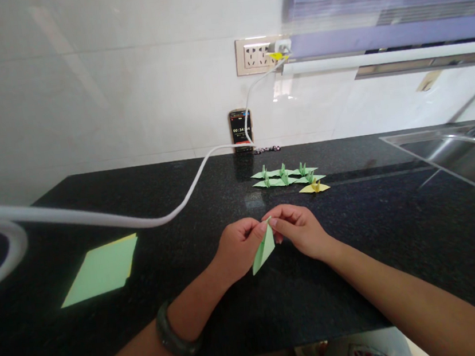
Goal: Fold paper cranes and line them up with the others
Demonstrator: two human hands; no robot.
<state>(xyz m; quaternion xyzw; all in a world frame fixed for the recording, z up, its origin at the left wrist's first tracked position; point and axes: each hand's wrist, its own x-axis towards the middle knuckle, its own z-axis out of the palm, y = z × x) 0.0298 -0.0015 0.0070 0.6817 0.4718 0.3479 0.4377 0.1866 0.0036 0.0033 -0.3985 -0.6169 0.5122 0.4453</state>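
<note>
A folded piece of green origami paper (265, 249) is pinched between both hands above the dark counter, its narrow point slanting down to the left. My left hand (239, 247) grips its upper left side, thumb on top. My right hand (299, 229) pinches the upper tip with thumb and forefinger. Beyond the hands stand two rows of green paper cranes (284, 179), with one yellow paper crane (315, 188) in front at the right. A stack of square green paper (101, 270) lies to the left, a yellow edge showing beneath.
A phone (241, 130) showing a timer leans on the tiled wall, a beaded strap beside it. A white cable (195, 189) runs from the wall socket (255, 55) across the left side, close to the camera. At the right is a metal sink (468, 155).
</note>
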